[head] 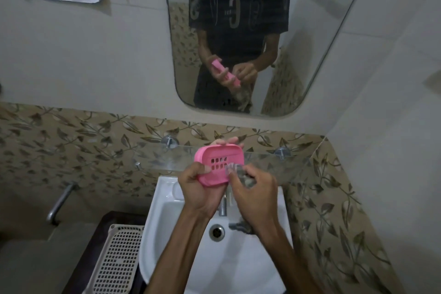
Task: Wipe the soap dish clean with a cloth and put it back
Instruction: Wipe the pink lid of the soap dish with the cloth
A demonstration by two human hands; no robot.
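A pink plastic soap dish [218, 161] with slotted holes is held up over the white sink [191, 234], tilted toward me. My left hand [198, 184] grips its lower left corner, thumb on the inside, fingers wrapping behind to the top edge. My right hand [253, 188] pinches a small greyish cloth [238, 173] against the dish's lower right part. Most of the cloth is bunched in the fingers and blurred.
A glass shelf [274, 162] on metal brackets runs along the leaf-patterned tiles just behind the dish. The tap [223, 206] stands below my hands, the drain [216, 232] under it. A perforated plastic basket [117, 258] sits left of the sink. A mirror [238, 31] hangs above.
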